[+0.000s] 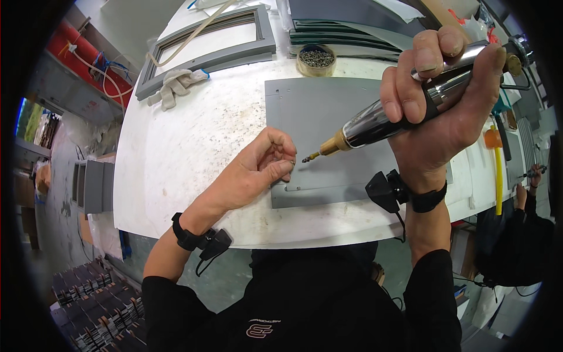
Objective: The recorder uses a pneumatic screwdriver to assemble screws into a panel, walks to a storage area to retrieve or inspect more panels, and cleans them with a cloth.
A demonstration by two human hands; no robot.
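My right hand (437, 111) is wrapped round an air screwdriver (375, 124), a shiny metal body with a brass nose. Its bit slants down to the left over a flat grey panel (343, 158) on the white table. Close to the bit tip, my left hand (258, 167) is closed in a pinch above the panel's left edge. Something tiny shows at the fingertips, too small to name. Small holes and fittings sit along the panel's left side and near edge. Behind the panel stands a round tub (316, 60) filled with small screws.
A grey frame (211, 63) lies at the back left, a pale hose across it. Near it is a crumpled work glove (177, 88). Stacked dark panels (352, 38) fill the back. A yellow strip (498, 176) lies at the right, where another person (522, 234) works.
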